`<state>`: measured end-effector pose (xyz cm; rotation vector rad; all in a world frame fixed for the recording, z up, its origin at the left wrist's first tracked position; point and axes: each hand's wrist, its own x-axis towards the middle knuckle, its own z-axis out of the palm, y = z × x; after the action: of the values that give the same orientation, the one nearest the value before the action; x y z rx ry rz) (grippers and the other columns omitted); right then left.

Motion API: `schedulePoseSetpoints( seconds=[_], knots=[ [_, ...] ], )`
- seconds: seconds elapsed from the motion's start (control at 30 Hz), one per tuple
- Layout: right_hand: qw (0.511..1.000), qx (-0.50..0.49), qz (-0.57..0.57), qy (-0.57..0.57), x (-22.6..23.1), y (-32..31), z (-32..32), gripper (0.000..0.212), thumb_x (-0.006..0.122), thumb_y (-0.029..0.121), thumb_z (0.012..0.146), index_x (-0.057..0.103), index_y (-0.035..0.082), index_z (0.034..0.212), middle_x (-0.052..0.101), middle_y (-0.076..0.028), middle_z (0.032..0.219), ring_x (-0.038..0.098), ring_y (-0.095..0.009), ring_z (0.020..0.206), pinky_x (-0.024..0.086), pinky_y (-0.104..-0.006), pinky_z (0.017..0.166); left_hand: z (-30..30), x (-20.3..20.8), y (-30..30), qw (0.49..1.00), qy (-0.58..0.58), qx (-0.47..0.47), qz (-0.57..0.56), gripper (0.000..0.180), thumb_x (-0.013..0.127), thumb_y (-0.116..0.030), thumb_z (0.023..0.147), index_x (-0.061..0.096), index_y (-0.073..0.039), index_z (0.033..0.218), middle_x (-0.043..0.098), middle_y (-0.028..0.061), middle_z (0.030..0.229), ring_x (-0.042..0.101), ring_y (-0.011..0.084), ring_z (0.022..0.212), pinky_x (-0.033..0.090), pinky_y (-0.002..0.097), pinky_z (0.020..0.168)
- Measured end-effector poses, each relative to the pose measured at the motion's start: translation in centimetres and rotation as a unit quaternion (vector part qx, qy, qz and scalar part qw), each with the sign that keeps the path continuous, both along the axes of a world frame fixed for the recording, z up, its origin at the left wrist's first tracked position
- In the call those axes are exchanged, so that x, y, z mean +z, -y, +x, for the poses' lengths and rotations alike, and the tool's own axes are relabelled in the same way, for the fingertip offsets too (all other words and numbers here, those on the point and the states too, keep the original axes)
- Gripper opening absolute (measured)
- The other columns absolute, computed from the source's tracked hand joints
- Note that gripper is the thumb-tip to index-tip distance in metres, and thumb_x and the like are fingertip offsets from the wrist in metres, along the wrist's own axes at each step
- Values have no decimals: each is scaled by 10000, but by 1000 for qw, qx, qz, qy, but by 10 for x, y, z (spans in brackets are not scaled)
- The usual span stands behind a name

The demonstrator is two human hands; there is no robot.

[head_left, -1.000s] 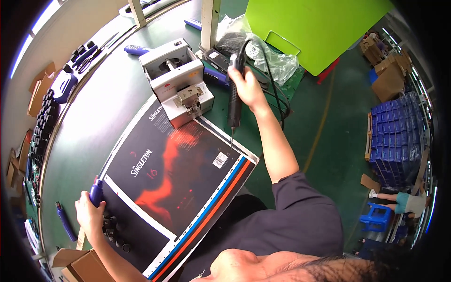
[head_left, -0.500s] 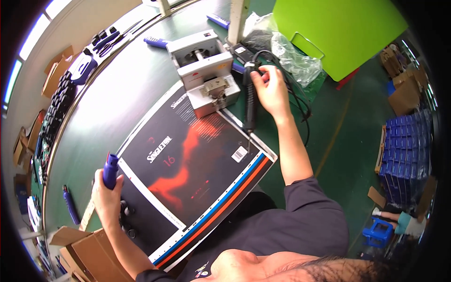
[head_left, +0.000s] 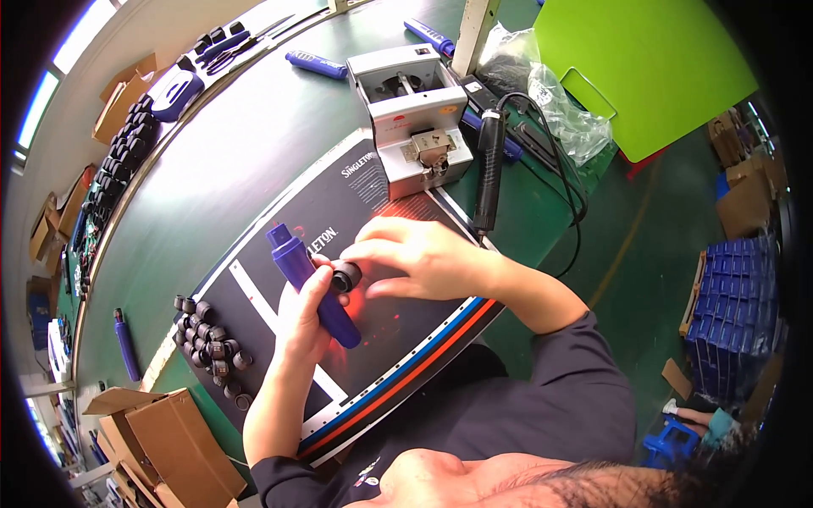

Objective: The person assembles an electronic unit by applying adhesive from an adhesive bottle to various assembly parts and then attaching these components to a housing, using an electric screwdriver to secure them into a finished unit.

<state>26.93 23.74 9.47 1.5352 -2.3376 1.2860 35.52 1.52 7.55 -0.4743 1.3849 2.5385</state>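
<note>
A green workbench [head_left: 212, 161] carries most of what is here. At its far right corner is a bright green panel [head_left: 652, 76]. A dark printed sheet [head_left: 389, 330] lies along the bench's near edge, and an open cardboard box [head_left: 182, 440] sits by the near left corner. A grey machine [head_left: 398, 118] stands at the sheet's far corner, with a crumpled clear plastic bag [head_left: 567, 118] toward the bench's right edge. The right hand [head_left: 432, 258] is over the sheet, half open, fingers parted from the thumb, nothing seen gripped in it. The left hand [head_left: 301, 317] is closed around a blue handle [head_left: 294, 260], holding it tilted above the sheet, its narrow end toward the bench's far edge. A black corded power driver [head_left: 489, 169] is just right of the machine. Another blue tube [head_left: 127, 347] lies near the bench's left edge. By the sheet's left edge is a cluster of black caps [head_left: 217, 349]. One single cap [head_left: 345, 277] is at the left thumb's tip, beside the handle; the right fingers are blurred there, so I cannot tell whether they touch it.
</note>
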Motion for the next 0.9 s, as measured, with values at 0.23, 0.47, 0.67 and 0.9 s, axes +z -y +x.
schedulePoseSetpoints(
  seconds=[0.23,0.47,0.67,0.9],
  knots=[
    [876,91,-149,451,-31,2,-5,392,723,20,940,579,34,1304,655,-68,1182,659,-158,1076,540,-321,978,-5,-13,13,976,-46,-25,-212,388,726,-278,972,573,-27,1227,659,63,939,641,128,723,540,284,687],
    [818,60,-128,558,-37,-7,-23,373,690,82,982,535,32,1318,636,-38,1051,625,-105,901,542,-281,818,-7,0,24,761,-228,-90,-601,555,791,-251,879,578,-89,1365,648,148,1156,645,331,1071,512,428,934],
    [839,9,-74,539,-29,-9,-20,262,655,129,1013,552,46,1238,630,-25,951,585,-75,785,519,-249,688,-8,-5,19,667,-268,-89,-690,556,820,-243,822,632,-127,1332,630,136,1112,619,331,1039,481,441,945],
    [835,-8,-39,549,-33,-3,-13,223,681,220,1016,554,59,1106,648,-24,880,590,-69,751,511,-242,640,-8,-3,15,586,-307,-85,-745,576,838,-246,786,656,-148,1323,618,94,1080,613,288,971,483,420,866]
  ],
)
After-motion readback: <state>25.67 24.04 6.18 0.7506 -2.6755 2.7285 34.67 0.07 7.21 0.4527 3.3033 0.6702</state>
